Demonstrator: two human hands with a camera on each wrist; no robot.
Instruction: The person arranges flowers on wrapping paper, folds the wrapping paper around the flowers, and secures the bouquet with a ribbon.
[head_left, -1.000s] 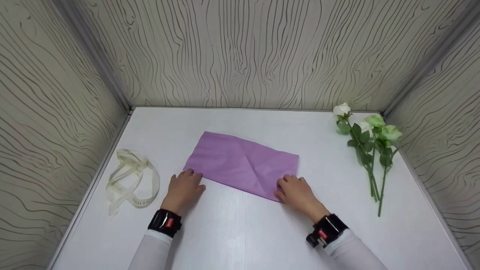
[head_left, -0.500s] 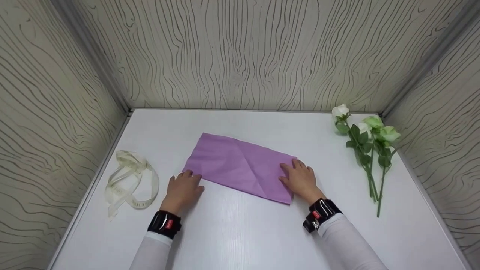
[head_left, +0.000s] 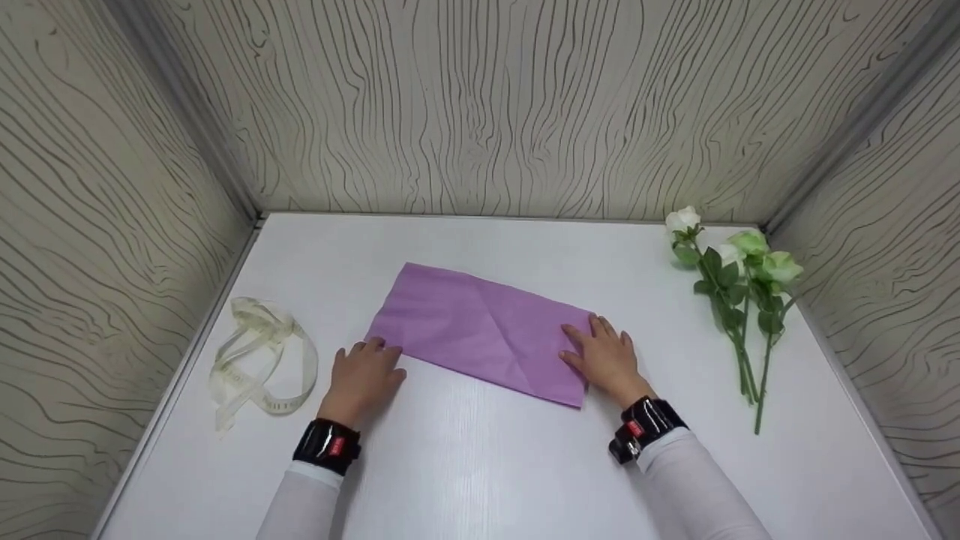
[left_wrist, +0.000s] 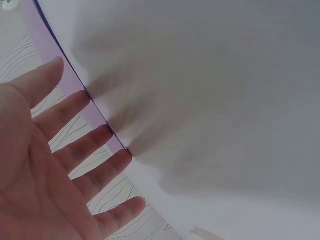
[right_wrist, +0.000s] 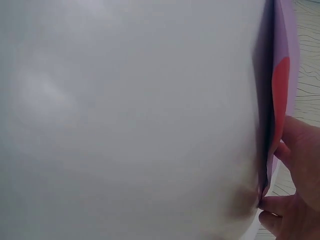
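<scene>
A folded purple sheet (head_left: 472, 322), perhaps wrapping paper, lies slanted on the white table with a diagonal crease across it. At its near left corner, the fingertips of my left hand (head_left: 364, 382) touch the edge; the left wrist view shows these fingers (left_wrist: 82, 155) spread and fairly straight. My right hand (head_left: 607, 360) rests on the right edge, thumb and fingers apart on the sheet. Seen from the right wrist, layers of the purple sheet (right_wrist: 285, 30) stand slightly apart along the edge, with a red patch (right_wrist: 281, 90) on one of them.
A cream ribbon (head_left: 281, 406) with printed letters lies loosely looped at the left. White and green roses (head_left: 780, 267) with long stems lie at the right. Wood-patterned panels (head_left: 480, 112) enclose the table's back and sides.
My right hand has slid from the near right corner up and outward to the right edge, uncovering that corner. The left hand and the sheet have stayed nearly where they were.
</scene>
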